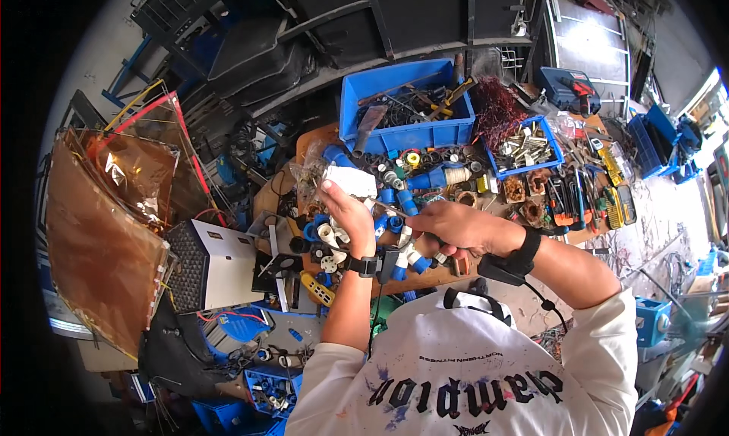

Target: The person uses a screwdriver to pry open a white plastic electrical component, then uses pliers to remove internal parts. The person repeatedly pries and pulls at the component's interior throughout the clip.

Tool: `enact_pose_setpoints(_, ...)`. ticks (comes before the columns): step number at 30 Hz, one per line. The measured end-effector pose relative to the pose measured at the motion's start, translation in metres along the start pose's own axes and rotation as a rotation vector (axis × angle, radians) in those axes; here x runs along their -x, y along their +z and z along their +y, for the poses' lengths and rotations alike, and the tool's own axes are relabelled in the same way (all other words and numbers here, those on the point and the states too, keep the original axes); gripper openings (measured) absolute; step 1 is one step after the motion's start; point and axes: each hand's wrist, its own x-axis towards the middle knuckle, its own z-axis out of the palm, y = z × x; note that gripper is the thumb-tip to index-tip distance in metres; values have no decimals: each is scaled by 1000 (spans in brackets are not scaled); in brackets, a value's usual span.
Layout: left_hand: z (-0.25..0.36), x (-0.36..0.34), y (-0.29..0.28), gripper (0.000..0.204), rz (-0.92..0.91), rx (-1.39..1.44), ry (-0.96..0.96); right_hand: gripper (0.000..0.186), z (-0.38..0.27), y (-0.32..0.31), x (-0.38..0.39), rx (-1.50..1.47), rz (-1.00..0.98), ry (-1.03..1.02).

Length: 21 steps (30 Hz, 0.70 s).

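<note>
My left hand [347, 216] is closed on a white box-shaped piece [351, 181], with the thumb along its left end. My right hand [448, 227] is closed, its fingertips pinching a thin rod-like tool [389, 207] that points toward the white piece. Its handle is mostly hidden in my palm, so I cannot make out its kind. Beneath both hands lie blue and white industrial plugs and sockets [406, 261]. White round fittings [328, 236] sit close to my left wrist, beside a yellow power strip [317, 289].
A big blue crate [410, 136] of tools stands at the back. Right of it are a smaller blue tray [525, 169] of metal parts and a bundle of reddish wire [495, 111]. Pliers and hand tools [581, 197] lie at the right. Copper-coloured sheets [106, 231] stand left.
</note>
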Motion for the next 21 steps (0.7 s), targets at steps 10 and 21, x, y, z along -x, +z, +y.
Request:
enact_pose_setpoints(10,-11,4,-3,56,73,-82,50,43,-13,-8,-17,19,-104,153)
enact_pose_setpoints(21,-7,-1,-4,59,116,-81,-92,40,15,27,-28,285,172,-76)
